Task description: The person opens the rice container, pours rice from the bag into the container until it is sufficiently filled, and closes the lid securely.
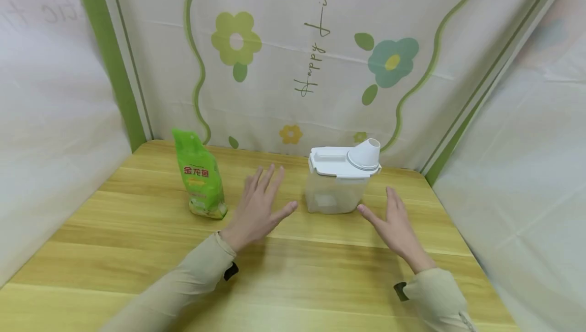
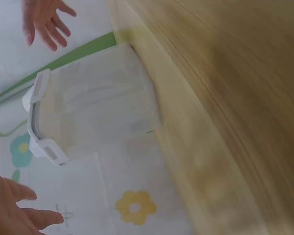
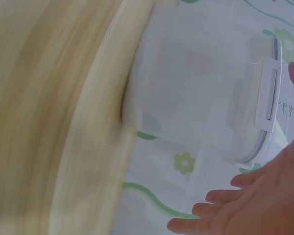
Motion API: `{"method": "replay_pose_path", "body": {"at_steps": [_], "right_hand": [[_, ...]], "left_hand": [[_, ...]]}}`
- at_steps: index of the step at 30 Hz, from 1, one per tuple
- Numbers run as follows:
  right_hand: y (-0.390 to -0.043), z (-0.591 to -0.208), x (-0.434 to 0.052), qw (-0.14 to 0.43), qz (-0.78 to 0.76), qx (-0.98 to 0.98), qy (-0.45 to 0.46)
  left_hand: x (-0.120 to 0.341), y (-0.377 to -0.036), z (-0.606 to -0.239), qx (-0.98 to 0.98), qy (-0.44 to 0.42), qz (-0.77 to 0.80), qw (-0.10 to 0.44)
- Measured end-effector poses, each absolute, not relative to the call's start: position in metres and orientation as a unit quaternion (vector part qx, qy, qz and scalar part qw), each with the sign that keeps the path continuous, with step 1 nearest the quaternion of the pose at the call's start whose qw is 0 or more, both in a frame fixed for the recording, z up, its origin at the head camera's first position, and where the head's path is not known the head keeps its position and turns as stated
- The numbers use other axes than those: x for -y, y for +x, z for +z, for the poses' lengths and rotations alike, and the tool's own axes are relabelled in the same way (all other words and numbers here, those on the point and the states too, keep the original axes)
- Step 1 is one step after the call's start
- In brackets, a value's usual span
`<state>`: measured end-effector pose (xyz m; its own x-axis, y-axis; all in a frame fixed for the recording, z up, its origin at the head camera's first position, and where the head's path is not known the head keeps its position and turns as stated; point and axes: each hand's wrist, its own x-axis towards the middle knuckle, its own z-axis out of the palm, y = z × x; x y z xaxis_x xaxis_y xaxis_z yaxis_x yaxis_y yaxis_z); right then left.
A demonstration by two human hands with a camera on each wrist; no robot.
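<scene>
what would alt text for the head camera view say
Two open hands, left hand and right hand, hover either side of a clear container with a white spouted lid on a wooden table; a green bag stands left.

bag (image 1: 200, 175) left of container (image 1: 337, 184), table (image 1: 320, 271)

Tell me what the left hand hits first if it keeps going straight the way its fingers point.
Probably nothing on the table: the left hand points between the green bag and clear container, towards the flowered curtain.
</scene>
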<state>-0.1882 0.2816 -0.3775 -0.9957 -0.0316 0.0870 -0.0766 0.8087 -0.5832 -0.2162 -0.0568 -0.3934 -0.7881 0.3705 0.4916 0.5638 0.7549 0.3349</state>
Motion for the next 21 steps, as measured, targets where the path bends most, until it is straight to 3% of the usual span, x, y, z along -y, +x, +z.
{"method": "replay_pose_path", "body": {"at_steps": [8,21], "right_hand": [[-0.195,-0.384,-0.277,0.017,0.421,0.907,-0.012],[-0.216,-0.383,-0.273,0.024,0.613,0.788,-0.060]], "left_hand": [[0.048,-0.244,-0.396,0.891,-0.192,-0.405,0.076],[0.012,-0.264,-0.388,0.795,-0.185,-0.577,-0.011]]}}
